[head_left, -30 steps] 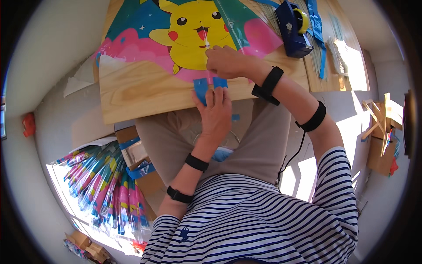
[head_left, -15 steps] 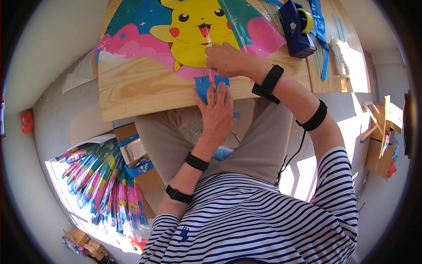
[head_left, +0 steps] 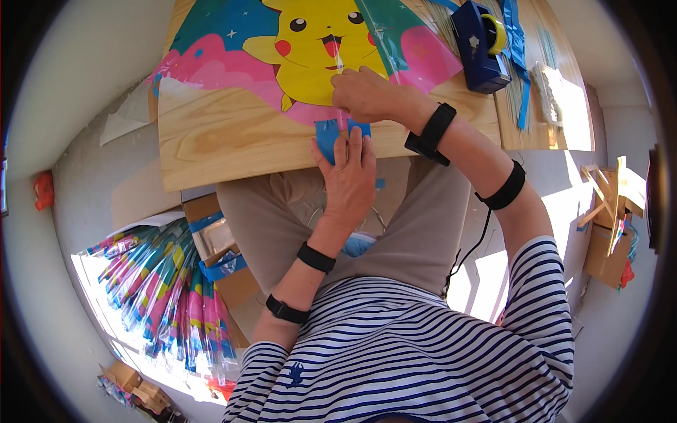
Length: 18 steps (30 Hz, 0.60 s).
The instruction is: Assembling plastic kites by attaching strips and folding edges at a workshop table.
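A thin plastic sheet (head_left: 310, 77), printed with a yellow cartoon character on pink, blue and green, lies on the wooden table. Two blue plastic flaps (head_left: 326, 135) show at its lower tip, by the table's front edge. My left hand (head_left: 350, 180) rests over these flaps, fingers stretched forward and pressing down, thumb apart. Just beyond it, my right hand (head_left: 367, 96) is closed in a pinch over the sheet's middle line, below the character's mouth. Its curled fingers hide whatever lies between them.
A dark blue tape dispenser (head_left: 479, 49) with a yellow roll stands right of the sheet. Blue ribbon (head_left: 520, 67), thin rods and a clear bag (head_left: 548, 92) lie beyond. Below the table (head_left: 211, 158), on the left, are many folded printed sheets (head_left: 162, 289) and a cardboard box (head_left: 204, 209).
Both hands stay almost in place, the left pressing on the flaps and the right pinched over the sheet. The view has shifted very slightly.
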{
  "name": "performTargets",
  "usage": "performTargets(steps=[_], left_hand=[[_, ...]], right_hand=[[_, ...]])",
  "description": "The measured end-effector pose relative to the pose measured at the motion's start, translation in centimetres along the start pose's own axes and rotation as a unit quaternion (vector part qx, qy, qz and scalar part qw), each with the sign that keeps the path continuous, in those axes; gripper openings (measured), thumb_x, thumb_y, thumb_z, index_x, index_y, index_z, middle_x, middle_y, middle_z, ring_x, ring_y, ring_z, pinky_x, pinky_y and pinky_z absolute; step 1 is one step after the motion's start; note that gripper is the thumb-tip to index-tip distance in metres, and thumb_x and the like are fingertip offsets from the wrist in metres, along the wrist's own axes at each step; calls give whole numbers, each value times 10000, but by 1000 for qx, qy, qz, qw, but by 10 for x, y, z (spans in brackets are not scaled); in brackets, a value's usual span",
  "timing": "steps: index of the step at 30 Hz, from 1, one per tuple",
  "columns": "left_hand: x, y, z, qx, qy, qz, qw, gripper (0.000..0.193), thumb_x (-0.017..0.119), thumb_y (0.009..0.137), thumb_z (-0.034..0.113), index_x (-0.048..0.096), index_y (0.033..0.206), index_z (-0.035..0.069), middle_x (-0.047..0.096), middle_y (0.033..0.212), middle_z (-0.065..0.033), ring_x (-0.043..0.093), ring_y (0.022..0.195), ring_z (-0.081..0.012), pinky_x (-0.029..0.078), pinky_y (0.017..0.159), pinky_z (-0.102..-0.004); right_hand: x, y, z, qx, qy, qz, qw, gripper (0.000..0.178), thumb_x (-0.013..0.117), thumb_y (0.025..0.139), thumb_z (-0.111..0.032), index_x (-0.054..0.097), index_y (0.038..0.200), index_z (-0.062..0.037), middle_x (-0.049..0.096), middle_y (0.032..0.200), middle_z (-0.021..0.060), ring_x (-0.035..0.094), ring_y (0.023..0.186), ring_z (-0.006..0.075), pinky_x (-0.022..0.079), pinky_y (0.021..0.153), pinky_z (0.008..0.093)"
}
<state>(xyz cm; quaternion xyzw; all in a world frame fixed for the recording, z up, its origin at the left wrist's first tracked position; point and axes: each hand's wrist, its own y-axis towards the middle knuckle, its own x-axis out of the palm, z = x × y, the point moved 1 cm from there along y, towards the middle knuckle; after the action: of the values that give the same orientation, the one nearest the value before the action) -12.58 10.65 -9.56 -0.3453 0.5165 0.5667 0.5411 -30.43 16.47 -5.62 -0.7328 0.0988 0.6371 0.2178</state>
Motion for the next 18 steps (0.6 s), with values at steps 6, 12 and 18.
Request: performTargets(steps=[6, 12, 18], left_hand=[[-3, 2, 0, 7, -8, 2, 1000, 644, 794, 730, 207, 588, 1305, 3, 437, 1407, -131, 422, 1253, -337, 165, 1098, -749], [-6, 4, -2, 18, -17, 4, 1000, 636, 791, 724, 205, 592, 1290, -5, 451, 1388, -148, 432, 1247, -337, 178, 1095, -745], [-6, 4, -3, 20, -17, 1, 1000, 630, 787, 726, 208, 594, 1286, -6, 455, 1388, -154, 434, 1248, -342, 190, 1092, -744]], right_hand=[[2, 1, 1, 3, -18, 13, 1000, 88, 638, 773, -93, 719, 788, -61, 614, 879, 102, 616, 892, 298, 464, 690, 426], [-2, 4, -2, 20, -60, 0, 998, 105, 645, 744, -89, 727, 802, -57, 654, 870, 101, 650, 883, 286, 466, 684, 418], [-3, 8, -4, 73, -92, 15, 993, 150, 671, 752, -85, 748, 881, -79, 699, 923, 105, 686, 907, 275, 474, 705, 428]])
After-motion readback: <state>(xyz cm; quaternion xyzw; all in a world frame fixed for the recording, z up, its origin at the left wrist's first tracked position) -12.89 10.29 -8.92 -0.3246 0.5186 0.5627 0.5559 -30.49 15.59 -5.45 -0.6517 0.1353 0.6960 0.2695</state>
